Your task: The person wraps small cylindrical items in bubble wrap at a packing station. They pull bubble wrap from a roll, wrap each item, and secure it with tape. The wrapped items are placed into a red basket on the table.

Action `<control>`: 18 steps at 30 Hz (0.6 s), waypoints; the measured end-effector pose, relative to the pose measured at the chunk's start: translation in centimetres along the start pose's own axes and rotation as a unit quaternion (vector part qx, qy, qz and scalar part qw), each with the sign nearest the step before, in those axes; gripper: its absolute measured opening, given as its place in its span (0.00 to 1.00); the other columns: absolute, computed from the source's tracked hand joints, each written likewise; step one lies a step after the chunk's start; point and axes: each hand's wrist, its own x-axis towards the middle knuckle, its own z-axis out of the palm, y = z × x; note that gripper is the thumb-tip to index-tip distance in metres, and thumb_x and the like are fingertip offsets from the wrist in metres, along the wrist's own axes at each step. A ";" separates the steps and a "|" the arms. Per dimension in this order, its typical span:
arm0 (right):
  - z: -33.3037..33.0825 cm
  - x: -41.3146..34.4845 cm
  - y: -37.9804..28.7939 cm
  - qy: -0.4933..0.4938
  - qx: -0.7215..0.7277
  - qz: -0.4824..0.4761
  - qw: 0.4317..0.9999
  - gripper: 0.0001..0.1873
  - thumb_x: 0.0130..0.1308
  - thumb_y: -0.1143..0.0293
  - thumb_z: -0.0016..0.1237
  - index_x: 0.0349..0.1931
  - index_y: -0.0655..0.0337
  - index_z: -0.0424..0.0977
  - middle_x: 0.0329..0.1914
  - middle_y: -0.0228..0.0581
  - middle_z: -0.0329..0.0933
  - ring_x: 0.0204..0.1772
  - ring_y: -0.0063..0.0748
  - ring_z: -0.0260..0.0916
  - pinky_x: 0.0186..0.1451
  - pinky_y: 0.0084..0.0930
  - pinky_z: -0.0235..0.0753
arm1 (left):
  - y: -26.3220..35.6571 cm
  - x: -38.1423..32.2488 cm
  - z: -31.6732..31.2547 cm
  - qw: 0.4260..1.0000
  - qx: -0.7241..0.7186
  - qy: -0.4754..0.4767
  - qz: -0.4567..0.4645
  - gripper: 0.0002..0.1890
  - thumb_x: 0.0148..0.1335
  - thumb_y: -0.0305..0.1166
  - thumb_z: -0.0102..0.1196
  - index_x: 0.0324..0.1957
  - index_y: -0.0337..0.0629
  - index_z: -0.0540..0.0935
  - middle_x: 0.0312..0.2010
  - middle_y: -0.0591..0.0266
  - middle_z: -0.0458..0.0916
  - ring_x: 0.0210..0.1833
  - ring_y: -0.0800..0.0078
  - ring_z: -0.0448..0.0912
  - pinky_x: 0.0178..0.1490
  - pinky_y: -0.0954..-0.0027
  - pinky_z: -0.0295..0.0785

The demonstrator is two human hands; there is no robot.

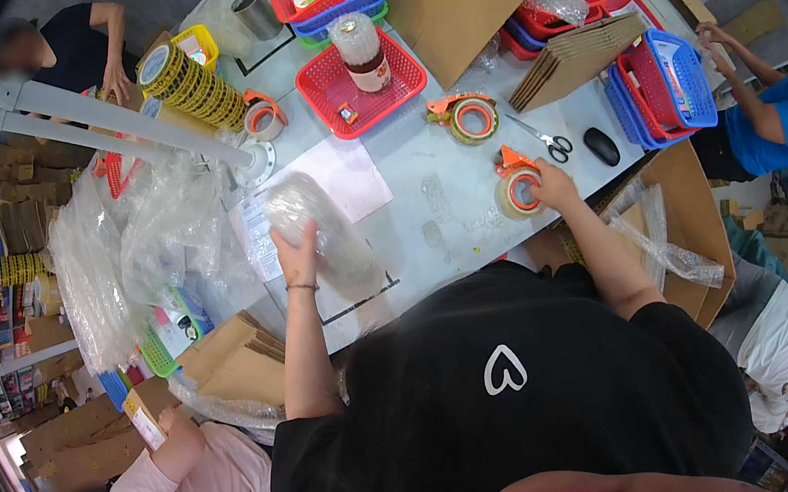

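On the left of the white table, my left hand (300,255) grips a bundle wrapped in bubble wrap (337,242). Printed papers (355,180) lie beneath and beyond the bundle. My right hand (554,184) is closed around the side of a tape dispenser with an orange head and a roll of clear tape (520,193). Behind it sits another orange dispenser with yellow printed tape (473,121). Scissors with black handles (558,147) and a black computer mouse (601,147) lie to the right. A wrapped jar (367,63) stands in a red plastic basket (311,100).
Bubble wrap (166,216) is heaped at the left beside a white metal post (202,150). Folded cardboard (575,61) and stacked baskets (686,84) occupy the right. A large cardboard box (713,234) is at the table's near right edge. Several other people stand around.
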 end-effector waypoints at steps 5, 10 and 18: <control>0.1 0.1 0.0 0.001 0.005 0.012 1.000 0.24 0.51 0.66 0.60 0.46 0.63 0.68 0.39 0.58 0.79 0.46 0.61 0.77 0.50 0.50 0.77 | 7.8 13.2 5.8 0.938 -0.345 -0.024 -0.022 0.42 0.68 0.54 0.56 0.73 0.40 0.54 0.69 0.50 0.65 0.68 0.55 0.68 0.66 0.55 0.68; -0.4 0.2 0.8 -0.008 -0.005 0.001 1.000 0.24 0.51 0.64 0.60 0.46 0.63 0.68 0.39 0.58 0.79 0.47 0.60 0.78 0.49 0.50 0.77 | 16.7 21.2 10.8 0.972 -0.211 0.047 -0.095 0.54 0.56 0.66 0.62 0.73 0.39 0.56 0.68 0.49 0.67 0.66 0.55 0.71 0.64 0.54 0.71; -1.4 0.5 -0.8 -0.026 -0.002 0.000 1.000 0.23 0.51 0.63 0.59 0.46 0.62 0.69 0.39 0.57 0.80 0.46 0.59 0.78 0.48 0.49 0.77 | 14.7 27.1 13.3 0.971 0.211 0.093 -0.059 0.64 0.47 0.83 0.46 0.70 0.32 0.64 0.65 0.39 0.72 0.67 0.45 0.72 0.70 0.52 0.63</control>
